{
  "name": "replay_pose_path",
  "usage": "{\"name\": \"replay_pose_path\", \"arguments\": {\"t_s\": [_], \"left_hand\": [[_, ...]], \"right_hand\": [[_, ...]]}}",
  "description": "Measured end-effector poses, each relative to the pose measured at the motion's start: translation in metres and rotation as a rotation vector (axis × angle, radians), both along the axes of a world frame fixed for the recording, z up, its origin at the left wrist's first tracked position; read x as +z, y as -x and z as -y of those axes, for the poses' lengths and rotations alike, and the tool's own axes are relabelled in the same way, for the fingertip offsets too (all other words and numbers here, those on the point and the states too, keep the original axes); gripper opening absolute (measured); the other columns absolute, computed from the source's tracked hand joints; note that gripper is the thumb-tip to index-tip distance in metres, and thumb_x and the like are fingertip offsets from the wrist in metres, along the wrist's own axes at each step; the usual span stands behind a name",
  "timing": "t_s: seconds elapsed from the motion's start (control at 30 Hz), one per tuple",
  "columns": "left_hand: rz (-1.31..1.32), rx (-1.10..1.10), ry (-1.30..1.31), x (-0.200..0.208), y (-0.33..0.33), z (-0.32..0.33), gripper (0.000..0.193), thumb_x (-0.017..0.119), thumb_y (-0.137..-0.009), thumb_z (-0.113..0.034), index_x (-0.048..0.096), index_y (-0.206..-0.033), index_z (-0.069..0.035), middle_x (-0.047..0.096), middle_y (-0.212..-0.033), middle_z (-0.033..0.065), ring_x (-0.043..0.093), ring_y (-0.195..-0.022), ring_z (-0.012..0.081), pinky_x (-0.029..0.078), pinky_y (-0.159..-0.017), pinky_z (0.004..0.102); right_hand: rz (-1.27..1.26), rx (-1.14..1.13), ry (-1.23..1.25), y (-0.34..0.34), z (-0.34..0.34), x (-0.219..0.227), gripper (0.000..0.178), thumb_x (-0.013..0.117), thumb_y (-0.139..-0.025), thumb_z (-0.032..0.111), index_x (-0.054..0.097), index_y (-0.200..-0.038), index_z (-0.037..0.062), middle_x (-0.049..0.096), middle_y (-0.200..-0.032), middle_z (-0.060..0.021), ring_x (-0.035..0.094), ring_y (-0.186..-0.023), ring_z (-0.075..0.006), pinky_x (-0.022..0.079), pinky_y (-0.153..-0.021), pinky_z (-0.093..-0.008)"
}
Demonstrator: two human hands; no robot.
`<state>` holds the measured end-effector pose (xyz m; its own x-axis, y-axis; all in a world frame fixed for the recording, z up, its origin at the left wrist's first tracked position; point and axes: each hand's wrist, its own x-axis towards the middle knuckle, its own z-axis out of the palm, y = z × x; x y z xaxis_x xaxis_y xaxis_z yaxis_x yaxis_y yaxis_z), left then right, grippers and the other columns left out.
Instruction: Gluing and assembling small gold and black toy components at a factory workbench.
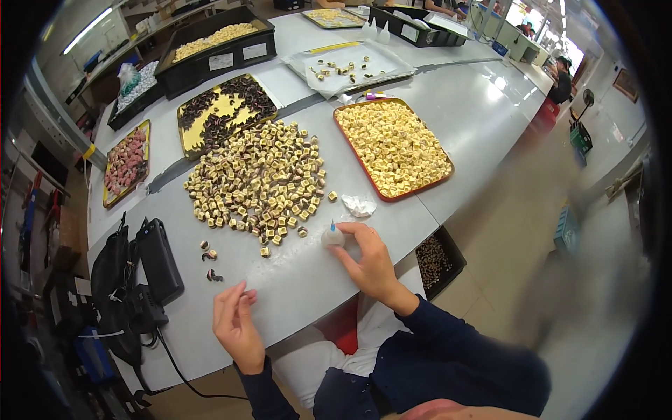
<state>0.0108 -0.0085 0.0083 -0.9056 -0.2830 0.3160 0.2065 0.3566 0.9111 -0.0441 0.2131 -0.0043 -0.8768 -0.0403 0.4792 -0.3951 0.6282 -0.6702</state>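
My right hand (374,264) is closed around a small white squeeze bottle (334,239) with a blue nozzle, upright at the table surface. My left hand (239,327) is over the table's near edge, its fingers loosely bent and slightly apart, with nothing visible in them. Beyond both hands spreads a large heap of small cream-and-dark cube-shaped pieces (259,178). Nearest to my left hand lie a few loose dark curved pieces (215,276). A crumpled white tissue (359,205) lies just past the bottle.
A red-rimmed tray (449,176) of cream pieces stands right. Behind the heap are a yellow tray (218,110) of dark pieces and a white-lined tray (336,80). At left lie a black power bank (160,259), a black pouch (112,294) and cables. A dark bin (455,269) sits below the right edge.
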Motion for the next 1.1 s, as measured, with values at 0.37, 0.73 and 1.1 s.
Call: {"name": "replay_pose_path", "arguments": {"t_s": [0.37,0.73,1.1], "left_hand": [[0.068,-0.022,-0.33,-0.001,0.002,-0.037,0.018,0.065,-0.079,0.003,0.061,-0.097,0.005,0.066,-0.089,0.0141,0.064,-0.078,0.0187,0.051,-0.071,0.0268],[0.004,-0.092,-0.488,-0.006,0.01,-0.041,0.015,0.061,-0.087,-0.013,0.056,-0.089,0.001,0.064,-0.087,0.0157,0.059,-0.068,0.0146,0.049,-0.064,0.025],[0.096,-0.151,-0.462,-0.005,0.016,-0.053,0.008,0.057,-0.088,-0.007,0.055,-0.088,0.0,0.06,-0.089,0.0097,0.057,-0.073,0.0141,0.048,-0.071,0.0263]], "right_hand": [[0.147,0.244,0.493,0.0,-0.008,-0.005,0.03,0.051,-0.091,0.01,0.042,-0.118,-0.0011,0.047,-0.105,-0.01,0.06,-0.09,-0.019,0.048,-0.077,-0.0285],[0.291,0.344,0.897,-0.002,-0.018,0.005,0.03,0.054,-0.09,0.009,0.045,-0.116,-0.0024,0.048,-0.108,-0.012,0.061,-0.089,-0.0215,0.052,-0.073,-0.0312],[0.44,0.4,1.008,0.007,-0.025,0.002,0.032,0.064,-0.083,0.014,0.049,-0.108,-0.0009,0.056,-0.103,-0.0133,0.06,-0.086,-0.0191,0.049,-0.071,-0.0287]]}}
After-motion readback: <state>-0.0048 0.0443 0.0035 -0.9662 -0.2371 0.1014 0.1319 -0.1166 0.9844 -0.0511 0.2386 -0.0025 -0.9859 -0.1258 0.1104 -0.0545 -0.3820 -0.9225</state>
